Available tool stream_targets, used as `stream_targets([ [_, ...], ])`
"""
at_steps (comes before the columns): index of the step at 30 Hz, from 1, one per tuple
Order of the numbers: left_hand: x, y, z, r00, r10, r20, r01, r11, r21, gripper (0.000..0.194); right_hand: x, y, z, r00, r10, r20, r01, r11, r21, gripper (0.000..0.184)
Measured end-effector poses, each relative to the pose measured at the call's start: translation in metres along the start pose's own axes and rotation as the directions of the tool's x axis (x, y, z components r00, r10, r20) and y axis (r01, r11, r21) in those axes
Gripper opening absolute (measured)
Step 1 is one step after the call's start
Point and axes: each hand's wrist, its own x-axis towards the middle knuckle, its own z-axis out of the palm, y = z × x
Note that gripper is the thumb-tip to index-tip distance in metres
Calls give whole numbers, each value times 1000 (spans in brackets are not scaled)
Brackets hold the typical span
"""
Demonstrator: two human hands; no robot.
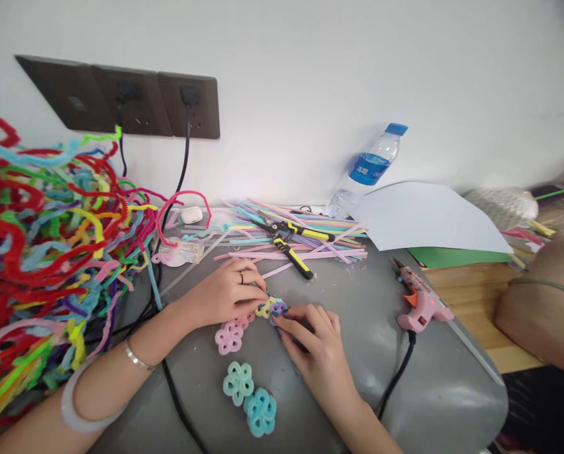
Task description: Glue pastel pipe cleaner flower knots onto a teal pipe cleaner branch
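Observation:
My left hand [237,293], wearing a dark ring, pinches at a yellow pipe-cleaner flower [263,309]. Fingers of my right hand [317,343] are closed at a small purple pipe-cleaner flower [279,308] right beside it. Fingertips partly cover both flowers. Just under my left hand are a pink flower [228,338] and another pinkish one [245,320], partly hidden. Closer to me on the grey surface [201,391] lie a mint green flower [238,383] and a turquoise flower [260,412], edges touching.
A tangled pipe-cleaner heap [50,252] fills the left. Yellow-black pliers [286,239] rest on straight pipe cleaners [244,255]. At right lies a pink glue gun [421,302] with a cord. A water bottle [370,167] leans on the wall near paper [433,217]. Another person's arm [542,302] shows.

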Motion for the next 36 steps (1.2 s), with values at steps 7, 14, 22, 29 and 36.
stream_targets([
  [7, -1, 1, -1, 999, -30, 32, 30, 1000, -4, 23, 0, -6, -2, 999, 27, 44, -24, 998, -57, 24],
  [14, -1, 3, -2, 1000, 7, -18, -7, 1000, 12, 23, 1, -8, -3, 997, 39, 72, -35, 997, -65, 28],
  [22, -5, -1, -6, 999, -32, -27, 32, 999, 6, 22, -13, -6, -15, 999, -3, -43, 2, 1000, -22, 34],
  [29, -7, 0, -4, 996, -64, -55, 63, 998, -15, 23, -37, 37, -72, 935, 272, -227, -283, 959, -17, 18],
  [36, -8, 7, -9, 998, -53, -42, 52, 998, -23, 19, -60, 124, -132, 592, 757, -278, -806, 565, -178, 29],
])
